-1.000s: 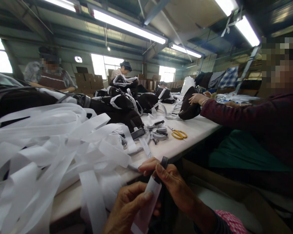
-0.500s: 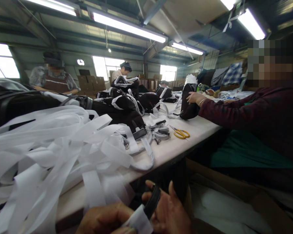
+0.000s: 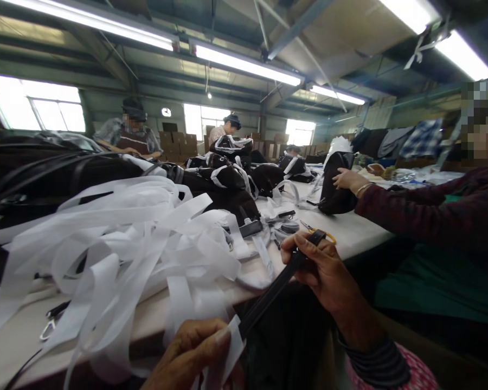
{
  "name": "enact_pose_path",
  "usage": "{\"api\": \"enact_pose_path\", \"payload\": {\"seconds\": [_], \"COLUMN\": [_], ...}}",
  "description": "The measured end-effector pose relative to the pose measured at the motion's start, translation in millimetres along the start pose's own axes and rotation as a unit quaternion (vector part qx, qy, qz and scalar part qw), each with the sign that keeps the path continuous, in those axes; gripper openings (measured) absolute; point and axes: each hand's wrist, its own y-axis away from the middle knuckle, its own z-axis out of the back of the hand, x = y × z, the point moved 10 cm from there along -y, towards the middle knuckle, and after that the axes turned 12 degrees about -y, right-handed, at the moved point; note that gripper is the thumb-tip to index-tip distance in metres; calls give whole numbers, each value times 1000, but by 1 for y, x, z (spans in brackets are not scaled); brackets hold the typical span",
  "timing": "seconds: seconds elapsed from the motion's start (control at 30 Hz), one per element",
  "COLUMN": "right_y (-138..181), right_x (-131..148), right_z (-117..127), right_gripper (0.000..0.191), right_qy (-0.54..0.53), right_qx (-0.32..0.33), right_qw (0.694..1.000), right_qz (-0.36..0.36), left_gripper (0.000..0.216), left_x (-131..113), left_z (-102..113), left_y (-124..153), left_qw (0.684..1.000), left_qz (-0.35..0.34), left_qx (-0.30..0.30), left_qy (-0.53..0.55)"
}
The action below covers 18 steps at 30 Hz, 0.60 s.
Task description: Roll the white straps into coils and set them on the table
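Note:
A black strap (image 3: 270, 295) stretches at a slant between my two hands in front of the table edge. My left hand (image 3: 195, 352) pinches a white strip (image 3: 232, 346) at the strap's lower end. At the upper end, the fingers of my right hand (image 3: 329, 271) are closed on the strap near its dark end piece. Just behind that hand, yellow-handled scissors (image 3: 330, 236) lie partly hidden on the table. A large tangle of white strips (image 3: 134, 254) spreads over the table to the left of both hands.
The white table (image 3: 374, 230) runs away from me. Black bags (image 3: 228, 189) with white wrapping are heaped on it. At right, a co-worker's hand (image 3: 347, 181) touches an upright black bag (image 3: 333, 184). A metal clip (image 3: 49, 327) lies near the left table edge.
My right hand has risen up and right, from loosely spread to closed on the strap. More black strap now shows out of the white strip. The view has turned left.

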Motion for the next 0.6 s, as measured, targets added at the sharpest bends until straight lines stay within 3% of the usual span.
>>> {"api": "enact_pose_path", "payload": {"seconds": [0.23,0.4,0.6], "right_y": [-10,-23,-35], "right_x": [10,17,18], "right_z": [-67,-90,-91], "right_gripper": [30,31,32], "right_qy": [145,135,107], "right_qx": [155,169,148], "right_qw": [977,976,983], "right_qz": [-24,-17,10], "left_gripper": [52,51,56], "left_x": [-7,5,23], "left_z": [8,13,16], "left_y": [-17,-30,-43], "left_qw": [999,997,993], "left_qz": [-30,-16,-40], "left_qx": [-28,-48,-33], "left_qy": [-20,61,102]}}
